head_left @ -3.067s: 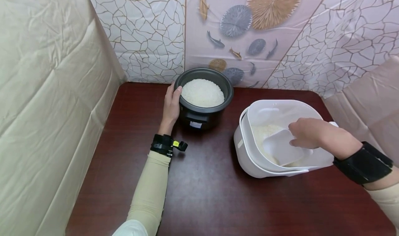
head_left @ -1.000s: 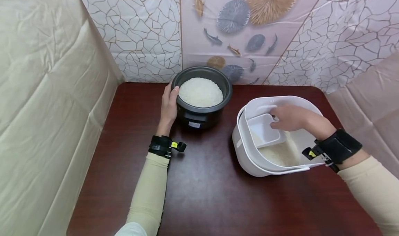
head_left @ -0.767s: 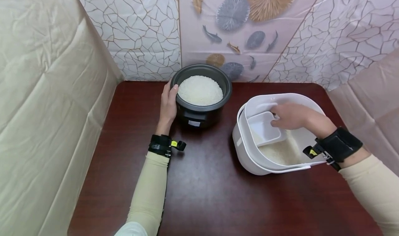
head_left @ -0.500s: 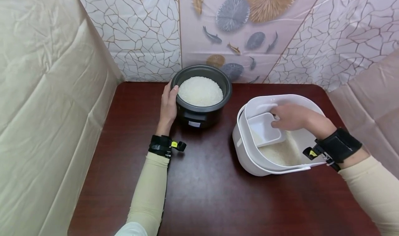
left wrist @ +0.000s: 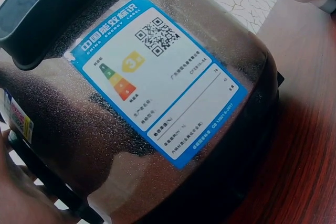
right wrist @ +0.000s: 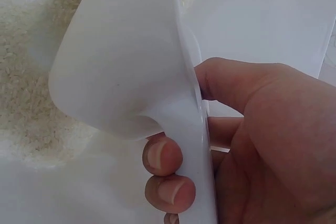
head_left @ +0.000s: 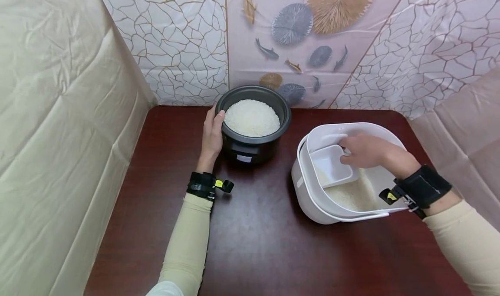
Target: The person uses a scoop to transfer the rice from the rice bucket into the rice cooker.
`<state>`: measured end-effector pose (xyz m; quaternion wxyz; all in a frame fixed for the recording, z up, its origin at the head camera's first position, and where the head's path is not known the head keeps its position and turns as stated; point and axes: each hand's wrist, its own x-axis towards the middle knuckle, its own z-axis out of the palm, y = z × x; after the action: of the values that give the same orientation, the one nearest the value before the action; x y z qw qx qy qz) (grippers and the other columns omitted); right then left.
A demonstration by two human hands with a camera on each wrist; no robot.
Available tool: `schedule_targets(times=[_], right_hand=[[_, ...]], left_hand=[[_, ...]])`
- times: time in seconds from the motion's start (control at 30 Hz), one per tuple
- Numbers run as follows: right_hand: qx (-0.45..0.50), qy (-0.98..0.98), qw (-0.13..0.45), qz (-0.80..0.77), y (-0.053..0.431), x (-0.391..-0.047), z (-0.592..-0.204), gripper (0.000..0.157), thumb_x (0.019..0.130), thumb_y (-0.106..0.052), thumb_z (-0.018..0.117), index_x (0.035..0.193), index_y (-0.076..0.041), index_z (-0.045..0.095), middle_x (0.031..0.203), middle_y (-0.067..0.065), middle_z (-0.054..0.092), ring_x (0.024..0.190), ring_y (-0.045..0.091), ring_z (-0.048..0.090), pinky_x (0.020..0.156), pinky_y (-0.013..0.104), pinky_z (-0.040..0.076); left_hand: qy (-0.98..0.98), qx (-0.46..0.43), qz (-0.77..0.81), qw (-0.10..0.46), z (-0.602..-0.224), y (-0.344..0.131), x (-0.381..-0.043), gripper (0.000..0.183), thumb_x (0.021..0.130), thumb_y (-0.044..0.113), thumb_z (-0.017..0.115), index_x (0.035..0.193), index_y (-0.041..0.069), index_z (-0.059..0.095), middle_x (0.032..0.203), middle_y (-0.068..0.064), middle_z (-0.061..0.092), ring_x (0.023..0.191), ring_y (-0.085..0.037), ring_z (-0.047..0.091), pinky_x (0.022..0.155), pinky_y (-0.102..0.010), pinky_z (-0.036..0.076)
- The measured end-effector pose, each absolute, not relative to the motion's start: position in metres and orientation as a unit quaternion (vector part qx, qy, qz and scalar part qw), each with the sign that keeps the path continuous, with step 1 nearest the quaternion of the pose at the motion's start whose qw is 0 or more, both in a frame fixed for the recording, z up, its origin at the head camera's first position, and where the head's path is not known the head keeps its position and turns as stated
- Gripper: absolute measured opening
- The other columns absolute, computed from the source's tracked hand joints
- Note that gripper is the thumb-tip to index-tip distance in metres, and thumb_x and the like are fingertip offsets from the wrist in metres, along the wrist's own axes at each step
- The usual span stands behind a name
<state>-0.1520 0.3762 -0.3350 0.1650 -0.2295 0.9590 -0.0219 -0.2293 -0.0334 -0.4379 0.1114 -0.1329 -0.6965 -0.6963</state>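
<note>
A black rice cooker with a heap of white rice in its pot stands near the table's back edge. My left hand holds its left side, thumb at the rim; in the left wrist view, fingers curl round its dark side handle. Inside the white rice bin at right, my right hand grips a white scoop by its handle. Some rice shows in the scoop, which lies at the bin's left side, over the loose rice. In the right wrist view, fingers wrap the scoop's handle.
The dark red wooden table carries both vessels, with a gap between them. A patterned cloth hangs behind, and a beige cloth wall closes the left side. The bin's handle lies along its front.
Since the oldest frame, my right hand has brought the scoop from the bin's right part to its left, and turned it. My left hand stays on the rice cooker. Lately only the view shifts slightly.
</note>
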Motion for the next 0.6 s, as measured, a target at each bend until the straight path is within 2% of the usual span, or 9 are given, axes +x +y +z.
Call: schedule_targets(times=[0.17,0.6], right_hand=[[-0.231,0.959,0.16,-0.025,0.376,-0.152,-0.337,0.012,0.093,-0.016,0.072,0.095,-0.005,0.065,0.079,-0.001,0.055,0.071,0.017,0.05,0.068,0.04,0.045],[-0.244,0.956,0.155,-0.039,0.375,-0.151,-0.335,0.013,0.094,-0.015,0.072,0.09,-0.011,0.06,0.074,-0.004,0.051,0.068,0.015,0.048,0.066,0.038,0.042]], left_hand=[[-0.698,-0.136,-0.695,0.11,-0.423,-0.034,-0.218,0.055,0.111,0.025,0.043,0.161,0.002,0.042,0.157,-0.022,0.045,0.145,-0.031,0.043,0.12,-0.044,0.033],[-0.693,-0.138,-0.699,0.111,-0.421,-0.034,-0.215,0.054,0.111,0.025,0.042,0.16,0.003,0.045,0.155,-0.021,0.047,0.141,-0.031,0.046,0.118,-0.045,0.034]])
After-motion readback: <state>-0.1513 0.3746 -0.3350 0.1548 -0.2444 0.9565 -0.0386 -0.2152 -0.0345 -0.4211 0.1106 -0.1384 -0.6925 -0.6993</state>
